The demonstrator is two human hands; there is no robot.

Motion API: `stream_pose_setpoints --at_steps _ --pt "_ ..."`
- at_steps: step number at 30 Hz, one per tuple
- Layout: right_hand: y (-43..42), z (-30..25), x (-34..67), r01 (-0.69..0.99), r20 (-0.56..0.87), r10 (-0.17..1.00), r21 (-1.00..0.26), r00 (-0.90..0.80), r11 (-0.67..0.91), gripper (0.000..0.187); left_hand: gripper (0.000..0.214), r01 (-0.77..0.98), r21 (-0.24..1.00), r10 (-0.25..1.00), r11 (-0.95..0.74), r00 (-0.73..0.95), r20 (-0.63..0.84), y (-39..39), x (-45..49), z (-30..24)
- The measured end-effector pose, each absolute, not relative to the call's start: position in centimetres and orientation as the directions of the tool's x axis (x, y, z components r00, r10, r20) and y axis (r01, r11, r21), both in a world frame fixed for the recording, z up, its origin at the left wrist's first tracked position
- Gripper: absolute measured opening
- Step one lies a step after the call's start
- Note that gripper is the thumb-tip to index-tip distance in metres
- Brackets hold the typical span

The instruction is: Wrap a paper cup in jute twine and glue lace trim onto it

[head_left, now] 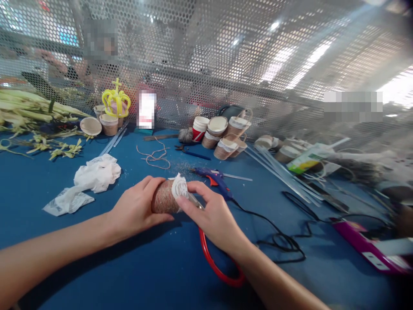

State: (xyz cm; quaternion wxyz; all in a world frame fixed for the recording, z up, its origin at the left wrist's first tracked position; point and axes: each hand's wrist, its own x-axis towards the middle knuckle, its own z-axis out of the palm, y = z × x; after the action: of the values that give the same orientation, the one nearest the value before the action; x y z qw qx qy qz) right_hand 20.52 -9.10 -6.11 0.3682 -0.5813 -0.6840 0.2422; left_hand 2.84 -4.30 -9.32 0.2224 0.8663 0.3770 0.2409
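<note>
L hand (135, 211) is cupping the twine-wrapped cup (164, 198), fingers clamped round it. The cup is lying on its side at mid-bench (155, 267), btwn both hands. R hand (214, 217) is pinching a white lace scrap (179, 187) against the cup's end, thumb & forefinger together on it.

Risks, as I'm judging them:
- The cup is round and on its side, so if the L grip is easing off it's prob. rolling and the lace is going on crooked or lifting.
- Red-handled scissors (216, 263) are lying under the R hand w/ the blade tip right by the fingers. A slip could nick skin or twine.
- Glue gun (214, 177) is sitting just behind the R hand, its black cord (277, 239) running beside the forearm. An elbow snagging it could drag the nozzle onto the hand or the lace.
</note>
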Motion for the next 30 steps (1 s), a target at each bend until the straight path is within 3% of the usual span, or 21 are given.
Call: stream_pose_setpoints --at_steps 4,7,12,15,18,24,30 --pt "-9.0 -6.0 20.6 0.601 0.188 0.981 -0.779 -0.048 0.179 0.022 0.061 0.540 0.512 0.725 -0.668 0.626 0.286 -4.3 2.7 -9.2" --pt "-8.8 -5.7 21.0 0.514 0.178 0.981 -0.835 -0.082 0.195 0.029 0.063 0.521 0.580 0.750 -0.627 0.604 0.269 -4.2 2.8 -8.9" --pt "-8.8 -5.2 21.4 0.501 0.258 0.966 -0.835 -0.005 0.226 0.036 0.060 0.418 0.871 0.833 -0.257 0.552 -0.019 -3.9 3.1 -8.2" --pt "-8.8 -5.7 21.3 0.549 0.322 0.946 -0.786 -0.030 0.285 0.026 0.062 0.348 0.935 0.812 -0.070 0.564 -0.149 -3.8 3.3 -8.1" --pt "-8.8 -6.3 21.2 0.624 0.406 0.913 -0.703 -0.043 0.342 0.019 0.062 0.269 0.963 0.781 0.024 0.596 -0.186 -3.9 3.4 -8.1" --pt "-8.6 -6.8 21.2 0.653 0.500 0.859 -0.616 -0.107 0.440 0.018 0.059 0.236 0.971 0.778 0.044 0.601 -0.182 -4.2 3.6 -8.2" --pt "-8.5 -6.9 21.1 0.651 0.433 0.897 -0.658 -0.085 0.380 0.021 0.061 0.278 0.960 0.786 -0.002 0.594 -0.170 -4.2 3.5 -8.2"
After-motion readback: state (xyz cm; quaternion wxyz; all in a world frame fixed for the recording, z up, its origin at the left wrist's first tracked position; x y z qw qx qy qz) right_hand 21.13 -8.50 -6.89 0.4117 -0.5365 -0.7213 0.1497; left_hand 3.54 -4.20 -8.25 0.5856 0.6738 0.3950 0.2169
